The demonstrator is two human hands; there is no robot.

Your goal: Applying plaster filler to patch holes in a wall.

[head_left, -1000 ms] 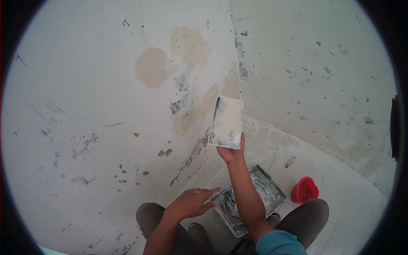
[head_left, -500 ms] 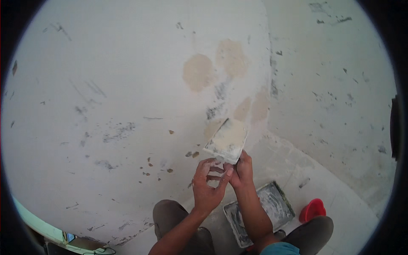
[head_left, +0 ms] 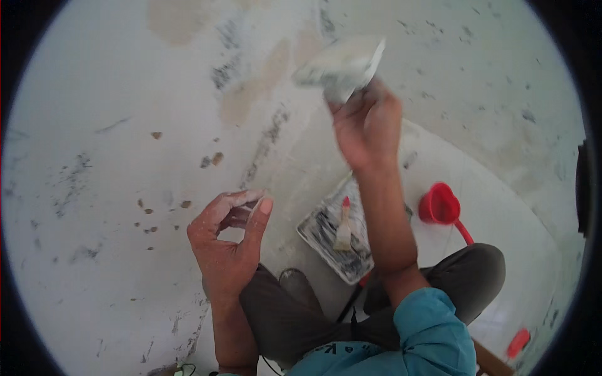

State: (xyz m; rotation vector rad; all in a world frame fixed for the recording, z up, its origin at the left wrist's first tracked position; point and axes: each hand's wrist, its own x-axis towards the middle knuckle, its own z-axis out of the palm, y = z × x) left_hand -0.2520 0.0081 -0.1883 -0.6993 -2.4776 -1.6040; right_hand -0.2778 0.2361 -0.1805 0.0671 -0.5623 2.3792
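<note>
Raised at the upper middle, my right hand (head_left: 370, 128) is closed round the handle of a wide putty knife (head_left: 338, 66). Cream-coloured putty covers its blade, which is blurred by motion in front of the wall. My left hand (head_left: 229, 238) hovers lower to the left, half curled, the thumb apart from the palm. White paste smears its fingers, and I see nothing held in it. Below the right forearm, a paste-smeared tray (head_left: 316, 232) holds a paintbrush (head_left: 344, 229) with a red handle tip and pale bristles.
The white wall (head_left: 94, 106) has beige filled patches (head_left: 241, 103), dark scuffs and small chips. To the tray's right stands a red dipper (head_left: 440, 203) with a long handle. A small red object (head_left: 518, 343) lies at the lower right. My bent knees (head_left: 467, 276) flank the tray.
My hands have come apart. The right one has carried the putty knife up, while the left has moved left and down. The view has shifted, bringing the brush in the tray into sight.
</note>
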